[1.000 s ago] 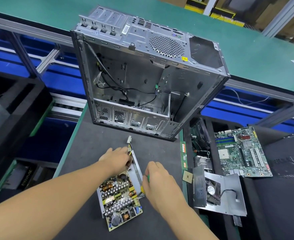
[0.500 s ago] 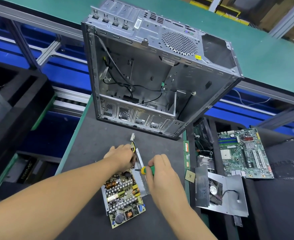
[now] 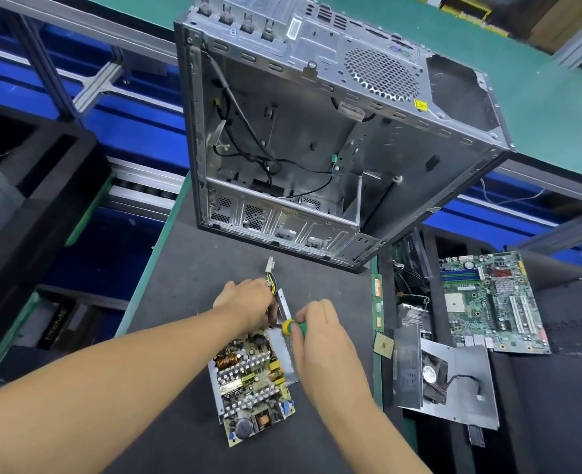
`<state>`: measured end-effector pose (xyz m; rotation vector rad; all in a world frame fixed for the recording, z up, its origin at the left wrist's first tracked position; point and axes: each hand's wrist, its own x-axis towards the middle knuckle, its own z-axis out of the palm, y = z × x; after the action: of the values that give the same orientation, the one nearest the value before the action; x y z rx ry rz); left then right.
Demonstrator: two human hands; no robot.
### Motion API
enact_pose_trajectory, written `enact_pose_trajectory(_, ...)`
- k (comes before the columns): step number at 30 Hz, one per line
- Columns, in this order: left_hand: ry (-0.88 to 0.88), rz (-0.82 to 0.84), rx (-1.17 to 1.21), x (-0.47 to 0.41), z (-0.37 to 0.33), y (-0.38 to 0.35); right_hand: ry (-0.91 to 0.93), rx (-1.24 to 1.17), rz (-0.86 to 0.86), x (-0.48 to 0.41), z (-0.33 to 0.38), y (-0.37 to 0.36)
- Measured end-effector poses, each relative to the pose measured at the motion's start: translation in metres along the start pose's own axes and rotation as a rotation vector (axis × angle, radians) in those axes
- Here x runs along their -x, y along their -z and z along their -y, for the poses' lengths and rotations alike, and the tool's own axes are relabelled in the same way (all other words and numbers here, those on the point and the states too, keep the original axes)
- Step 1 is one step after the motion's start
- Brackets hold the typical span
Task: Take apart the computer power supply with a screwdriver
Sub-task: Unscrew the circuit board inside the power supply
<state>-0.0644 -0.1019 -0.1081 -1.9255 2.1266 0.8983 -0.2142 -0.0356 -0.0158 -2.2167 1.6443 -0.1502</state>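
Dark surface (image 3: 180, 268) before me, gutted computer case (image 3: 317, 131) at its far edge, open power supply (image 3: 251, 381) lying nearer (circuit board bared), my left hand (image 3: 245, 304) gripping its far end, my right hand (image 3: 320, 336) wrapped round a green-and-yellow screwdriver (image 3: 294, 328).

Can't see where the screwdriver actually lands

The screwdriver (image 3: 291, 328) tip vanishes under the left hand (image 3: 245, 302) at the far end of the power supply (image 3: 251, 378), and the right hand (image 3: 320, 333) wraps most of the handle, so the screw's covered. Beyond the power supply, the computer case (image 3: 317, 131) is chopped off by the top edge. Right of it, the motherboard (image 3: 491, 302) markings are too tiny to read.
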Motion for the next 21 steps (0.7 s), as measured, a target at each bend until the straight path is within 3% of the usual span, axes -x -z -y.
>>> enact_pose_trajectory(4,-0.011,0.004,-0.087,-0.004,-0.007,0.001,-0.023,0.067,0.049,-0.004,0.005,0.002)
enact_pose_trajectory(9,-0.077,0.290,-0.096,-0.014,-0.005,0.026,0.008,0.135,0.074,-0.007,0.009,0.000)
enact_pose_trajectory(12,-0.132,0.372,-0.072,-0.020,0.001,0.031,0.006,0.120,0.068,-0.007,0.011,-0.002)
enact_pose_trajectory(21,-0.101,0.304,0.007,-0.027,0.008,0.019,-0.002,0.119,0.105,-0.009,0.020,0.000)
